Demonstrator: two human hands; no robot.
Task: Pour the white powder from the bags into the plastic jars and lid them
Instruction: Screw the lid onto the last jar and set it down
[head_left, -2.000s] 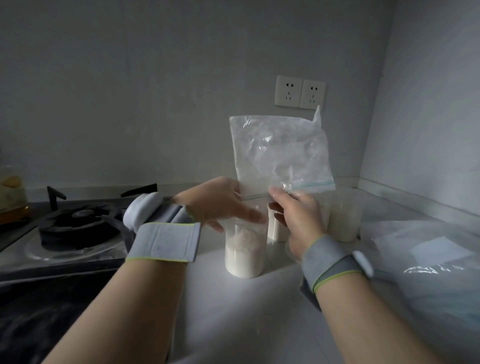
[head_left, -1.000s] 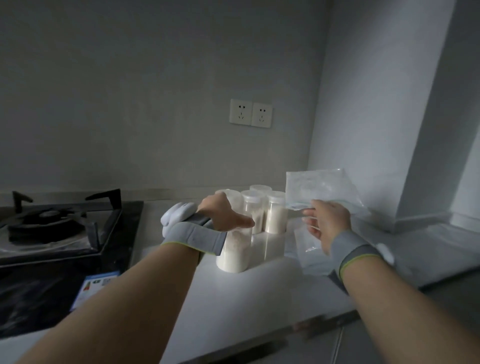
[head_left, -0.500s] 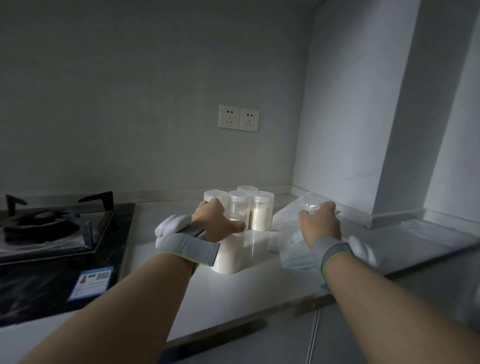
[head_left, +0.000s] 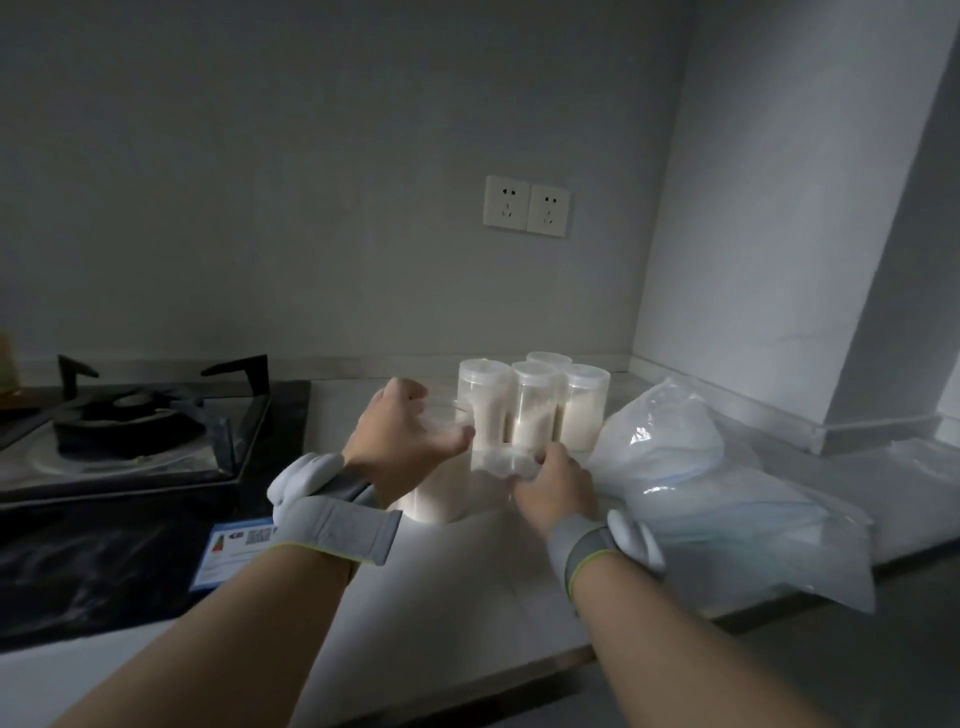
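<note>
Plastic jar (head_left: 436, 501) mostly hidden by left hand (head_left: 402, 441); right hand (head_left: 555, 486) pinches blurry lid (head_left: 498, 461).

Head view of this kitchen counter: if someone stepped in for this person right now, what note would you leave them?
Left hand grips the rim of the open jar, which holds powder. Right hand pinches what looks like a clear lid beside it. Four lidded jars with powder stand behind; bags lie at the right. To do: lid this jar; whether any bag holds powder I cannot tell.
</note>
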